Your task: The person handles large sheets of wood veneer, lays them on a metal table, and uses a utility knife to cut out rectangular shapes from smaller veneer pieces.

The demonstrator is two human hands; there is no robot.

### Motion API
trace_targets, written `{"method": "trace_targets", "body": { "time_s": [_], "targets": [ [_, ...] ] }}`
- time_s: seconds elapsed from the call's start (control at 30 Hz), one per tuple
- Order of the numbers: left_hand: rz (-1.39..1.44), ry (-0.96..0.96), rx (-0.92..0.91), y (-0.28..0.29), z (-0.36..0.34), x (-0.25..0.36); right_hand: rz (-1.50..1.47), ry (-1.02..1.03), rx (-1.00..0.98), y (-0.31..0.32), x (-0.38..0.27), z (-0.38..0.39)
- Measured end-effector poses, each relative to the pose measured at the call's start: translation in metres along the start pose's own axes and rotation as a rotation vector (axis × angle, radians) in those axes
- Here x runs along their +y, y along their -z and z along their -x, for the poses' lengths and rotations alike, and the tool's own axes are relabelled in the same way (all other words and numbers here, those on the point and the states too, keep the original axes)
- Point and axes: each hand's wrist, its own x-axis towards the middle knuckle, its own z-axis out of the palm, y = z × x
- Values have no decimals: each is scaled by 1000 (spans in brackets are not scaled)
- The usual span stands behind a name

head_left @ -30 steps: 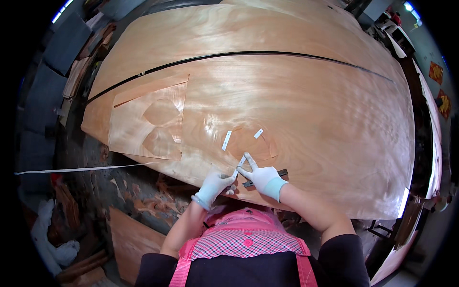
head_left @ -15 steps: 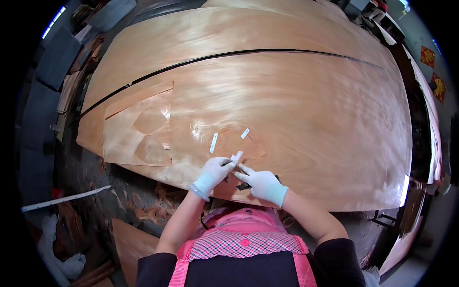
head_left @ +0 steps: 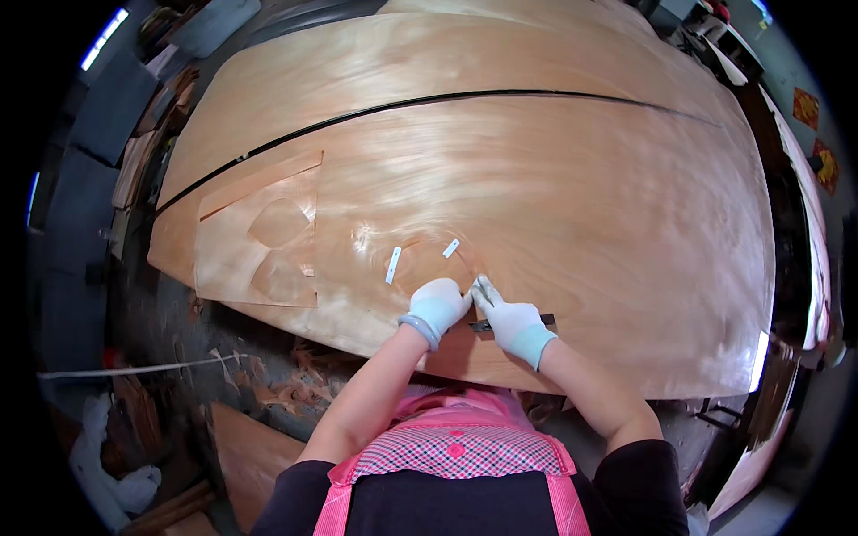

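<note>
My left hand (head_left: 438, 304), in a white glove, is curled closed over the wooden veneer sheet (head_left: 608, 223); what its fingertips hold is hidden. Just right of it, my right hand (head_left: 508, 323), also gloved, has its front fingers stretched out together, tips on the sheet. Ahead of both lies a patch (head_left: 424, 261) of slightly darker veneer, with white tape strips (head_left: 392, 265) at its edges. A dark flat tool (head_left: 547, 320) lies partly under my right hand.
Veneer pieces with oval cut shapes (head_left: 223, 255) lie to the left. A long black straightedge (head_left: 375, 109) crosses the far sheet. A white tape (head_left: 134, 370) hangs at lower left, above floor scraps. A distant person in red (head_left: 719, 12) appears at top right.
Both hands have moved right along the patch's near edge, and my left hand has turned over it. The white strip that was between my fingers no longer shows.
</note>
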Motion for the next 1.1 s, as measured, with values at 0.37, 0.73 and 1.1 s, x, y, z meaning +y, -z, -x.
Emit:
{"method": "trace_targets", "body": {
  "time_s": [0.37, 0.73, 1.1],
  "targets": [
    [624, 168, -203, -31, 156, -128, 50, 246, 3, 11, -34, -3],
    [975, 330, 125, -58, 246, -297, -304, 485, 173, -38, -251, -93],
    [1283, 311, 320, -29, 339, -504, 234, 410, 111, -32, -570, -289]
  ]
}}
